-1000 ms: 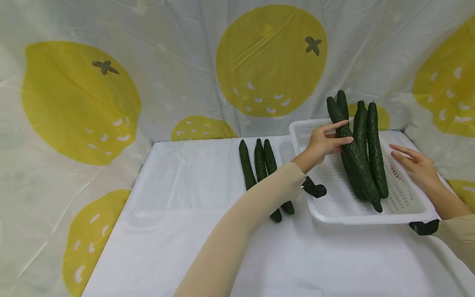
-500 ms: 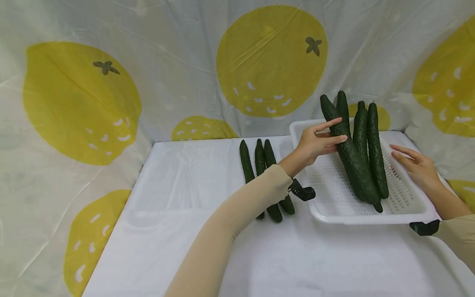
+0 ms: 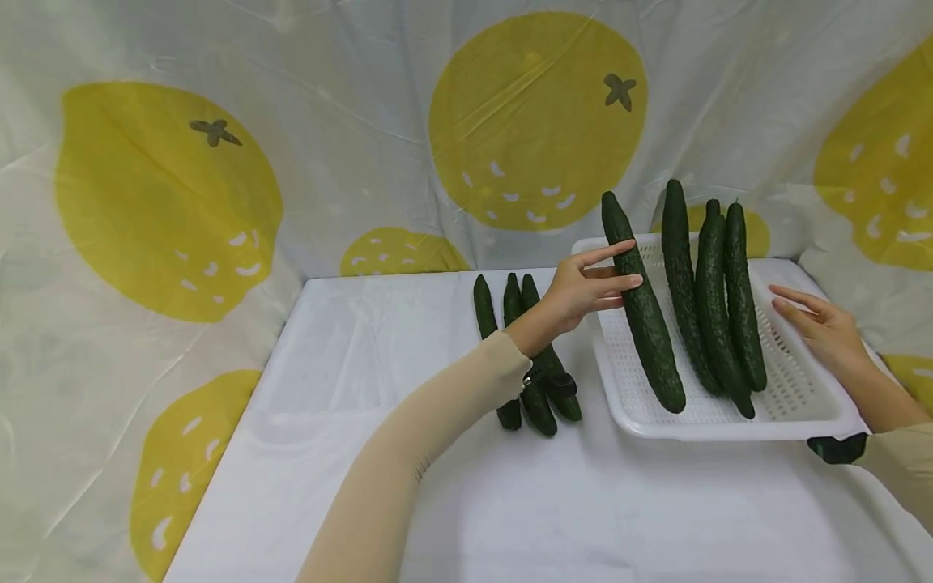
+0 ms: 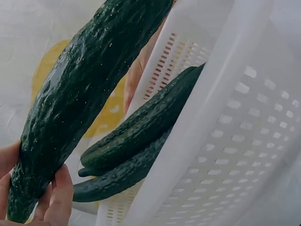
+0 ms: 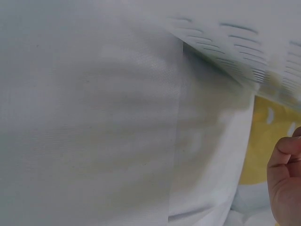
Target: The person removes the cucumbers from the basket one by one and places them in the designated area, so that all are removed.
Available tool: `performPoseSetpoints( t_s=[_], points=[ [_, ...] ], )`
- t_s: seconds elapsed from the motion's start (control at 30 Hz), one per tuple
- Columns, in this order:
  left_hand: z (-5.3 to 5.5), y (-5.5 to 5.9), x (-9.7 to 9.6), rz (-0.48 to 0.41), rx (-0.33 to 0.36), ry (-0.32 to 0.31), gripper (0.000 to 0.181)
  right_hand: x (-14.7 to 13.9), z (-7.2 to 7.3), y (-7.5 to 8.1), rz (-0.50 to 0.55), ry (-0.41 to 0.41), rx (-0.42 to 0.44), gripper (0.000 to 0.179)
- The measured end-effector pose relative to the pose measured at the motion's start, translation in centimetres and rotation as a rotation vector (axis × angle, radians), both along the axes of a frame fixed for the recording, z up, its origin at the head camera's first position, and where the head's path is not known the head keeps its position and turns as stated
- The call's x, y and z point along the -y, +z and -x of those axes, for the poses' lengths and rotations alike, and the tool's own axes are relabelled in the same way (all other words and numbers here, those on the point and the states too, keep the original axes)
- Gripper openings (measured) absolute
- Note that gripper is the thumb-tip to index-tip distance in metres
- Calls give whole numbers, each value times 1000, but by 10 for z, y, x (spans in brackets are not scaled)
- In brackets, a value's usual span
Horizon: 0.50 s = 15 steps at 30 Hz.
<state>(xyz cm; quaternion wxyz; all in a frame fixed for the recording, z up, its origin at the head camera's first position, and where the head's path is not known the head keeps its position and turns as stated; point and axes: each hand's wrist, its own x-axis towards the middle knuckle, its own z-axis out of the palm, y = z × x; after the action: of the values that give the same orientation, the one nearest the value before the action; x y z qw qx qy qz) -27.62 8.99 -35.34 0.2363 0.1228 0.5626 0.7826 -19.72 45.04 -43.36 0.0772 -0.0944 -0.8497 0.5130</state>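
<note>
My left hand pinches a long dark green cucumber between thumb and fingers, near its upper part. The cucumber slants over the left side of a white perforated basket. Inside that basket, three more cucumbers lean side by side, their tops rising past the back rim. The left wrist view shows the held cucumber up close, with fingertips against its skin. My right hand is at the basket's right side, fingers loosely extended along the outer wall.
Left of the basket, three cucumbers lie on the white-covered table, partly hidden by my left forearm. A curtain printed with yellow lemons stands right behind the table and along its sides.
My left hand has drawn its cucumber leftward, away from the other three in the basket, so a gap now shows between them. The right hand stays in place.
</note>
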Motion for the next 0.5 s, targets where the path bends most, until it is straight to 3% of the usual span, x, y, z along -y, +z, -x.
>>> performPoseSetpoints(
  t_s=[0.23,0.5],
  points=[
    [2,-1,19,16,-20,4,49,0,1,0,-29,-2,24,44],
    [4,1,44,38,-9,-5,51,0,3,2,17,15,20,43]
  ],
)
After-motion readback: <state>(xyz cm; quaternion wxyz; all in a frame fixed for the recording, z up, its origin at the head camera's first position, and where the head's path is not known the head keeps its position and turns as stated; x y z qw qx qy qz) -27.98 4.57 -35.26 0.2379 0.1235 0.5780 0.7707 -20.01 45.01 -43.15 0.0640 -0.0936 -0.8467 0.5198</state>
